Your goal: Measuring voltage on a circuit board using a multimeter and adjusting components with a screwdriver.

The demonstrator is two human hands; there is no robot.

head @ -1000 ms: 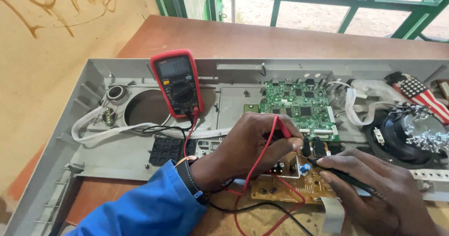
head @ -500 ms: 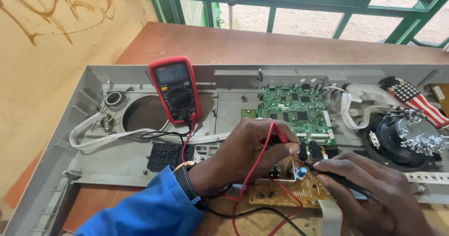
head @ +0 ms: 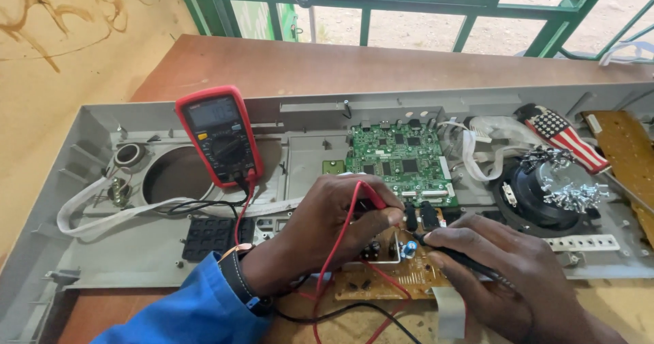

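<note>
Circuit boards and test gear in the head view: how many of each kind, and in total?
Green circuit board: 1
Tan circuit board under the hands: 1
Brown board at right edge: 1
Red multimeter: 1
Probes: 2, the red probe in the left hand, the black probe in the right hand
Total: 6

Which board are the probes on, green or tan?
The small tan board at the front edge, under both hands: left hand holds the red probe, right hand the black probe. The green board behind lies untouched.
</note>
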